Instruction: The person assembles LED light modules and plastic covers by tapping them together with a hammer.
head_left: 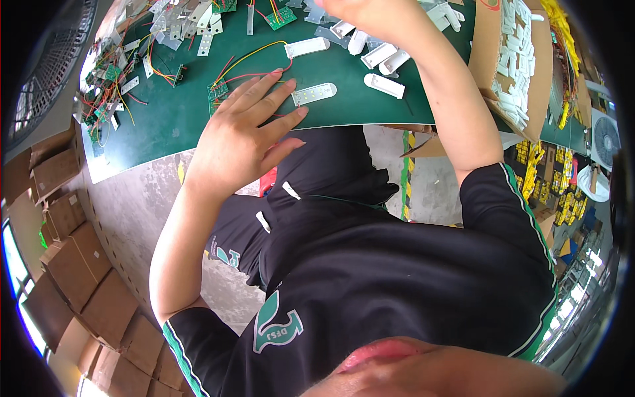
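My left hand [254, 122] rests on the near part of the green table, fingers spread and open, with nothing gripped. Its fingertips lie by the left end of a small LED board [315, 94], white with a rounded end. Partly behind the hand is a green circuit board [217, 92] with red and yellow wires running toward a white housing [307, 47]. My right hand [380, 14] reaches to the far edge of the picture, above several white housings; its fingers are mostly cut off, so its hold is hidden. Nearest the front edge, a white housing [384, 85] lies alone.
The green table [159, 145] carries a tangle of wired circuit boards [106, 99] at left and flat metal plates [188, 23] behind. At right stands a cardboard box [486, 63] of small white parts. Stacked cartons [79, 264] line the left side, near a fan [46, 59].
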Motion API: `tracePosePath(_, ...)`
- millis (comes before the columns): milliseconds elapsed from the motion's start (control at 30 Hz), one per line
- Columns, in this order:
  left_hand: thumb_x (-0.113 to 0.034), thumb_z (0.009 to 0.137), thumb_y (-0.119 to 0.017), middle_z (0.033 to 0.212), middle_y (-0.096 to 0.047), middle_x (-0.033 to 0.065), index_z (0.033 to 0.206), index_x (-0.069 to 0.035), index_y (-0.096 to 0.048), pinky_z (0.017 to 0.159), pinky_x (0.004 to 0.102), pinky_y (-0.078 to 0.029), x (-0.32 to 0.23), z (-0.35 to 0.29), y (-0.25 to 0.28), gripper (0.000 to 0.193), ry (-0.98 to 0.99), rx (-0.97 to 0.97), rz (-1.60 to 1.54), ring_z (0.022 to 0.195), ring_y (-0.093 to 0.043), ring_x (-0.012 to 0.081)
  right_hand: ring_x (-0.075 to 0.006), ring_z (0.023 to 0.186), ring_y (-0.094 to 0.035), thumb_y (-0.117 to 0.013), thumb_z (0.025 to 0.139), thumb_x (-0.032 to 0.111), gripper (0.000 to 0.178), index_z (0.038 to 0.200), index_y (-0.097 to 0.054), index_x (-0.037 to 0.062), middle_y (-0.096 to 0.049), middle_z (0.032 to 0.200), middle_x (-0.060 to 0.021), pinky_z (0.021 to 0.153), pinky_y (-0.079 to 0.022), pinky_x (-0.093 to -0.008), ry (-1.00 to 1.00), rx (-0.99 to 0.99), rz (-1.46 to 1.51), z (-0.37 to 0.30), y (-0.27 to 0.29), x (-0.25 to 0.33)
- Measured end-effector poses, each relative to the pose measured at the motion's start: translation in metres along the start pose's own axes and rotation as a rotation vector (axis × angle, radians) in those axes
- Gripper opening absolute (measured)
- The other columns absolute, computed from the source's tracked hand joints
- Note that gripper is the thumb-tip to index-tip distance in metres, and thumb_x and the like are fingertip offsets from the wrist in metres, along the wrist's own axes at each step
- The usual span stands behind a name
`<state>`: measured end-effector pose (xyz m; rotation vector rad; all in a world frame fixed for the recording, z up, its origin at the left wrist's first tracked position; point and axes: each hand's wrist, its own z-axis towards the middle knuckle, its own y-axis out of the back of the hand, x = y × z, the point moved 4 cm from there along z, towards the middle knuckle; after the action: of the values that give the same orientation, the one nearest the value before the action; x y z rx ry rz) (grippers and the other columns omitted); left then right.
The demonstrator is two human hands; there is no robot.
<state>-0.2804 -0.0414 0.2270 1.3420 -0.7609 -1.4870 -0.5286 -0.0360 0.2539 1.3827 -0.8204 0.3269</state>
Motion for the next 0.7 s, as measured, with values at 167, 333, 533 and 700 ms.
tracePosePath(167, -0.027, 0.080, -0.082, 0.140, -0.064, 0.0120, 0.117, -0.012, -0.076, 0.113, 0.0487, -0.046, 0.001, -0.002, -0.001, 0.040, -0.006, -0.020, 0.005, 0.137, -0.054, 0.0346, -0.0108, 0.060, -0.060, -0.068, 0.093, 0.004, 0.010, 0.096, -0.064, -0.0050, -0.068, 0.078, -0.0064, 0.053, -0.049, -0.0260, -0.071, 0.240, 0.444, -0.009, 0.000, -0.012)
tracePosePath(333, -0.027, 0.081, -0.081, 0.140, -0.064, 0.0115, 0.117, -0.012, -0.076, 0.113, 0.0481, -0.045, 0.003, -0.003, -0.002, 0.039, -0.020, -0.041, -0.006, 0.138, -0.053, 0.0343, -0.0068, 0.054, -0.054, -0.067, 0.094, 0.004, 0.014, 0.105, -0.062, -0.0032, -0.068, 0.083, -0.0067, 0.048, -0.045, -0.0238, -0.178, 0.238, 0.521, -0.024, -0.002, -0.006)
tracePosePath(533, -0.027, 0.083, -0.080, 0.138, -0.065, 0.0119, 0.118, -0.012, -0.076, 0.114, 0.0488, -0.044, 0.003, -0.008, -0.007, 0.038, -0.023, -0.097, -0.019, 0.138, -0.053, 0.0343, -0.0035, 0.053, -0.055, -0.069, 0.097, 0.019, 0.022, 0.109, -0.064, 0.0013, -0.072, 0.088, -0.0078, 0.043, -0.038, -0.0189, -0.217, 0.227, 0.583, -0.076, -0.027, 0.000)
tracePosePath(700, -0.028, 0.085, -0.080, 0.137, -0.066, 0.0120, 0.118, -0.014, -0.076, 0.114, 0.0482, -0.044, 0.006, -0.007, -0.010, 0.037, -0.047, -0.120, 0.001, 0.137, -0.054, 0.0330, -0.0045, 0.053, -0.055, -0.069, 0.096, 0.020, 0.019, 0.105, -0.065, 0.0040, -0.071, 0.085, -0.0054, 0.044, -0.038, -0.0204, -0.347, 0.199, 0.582, -0.100, -0.055, -0.012)
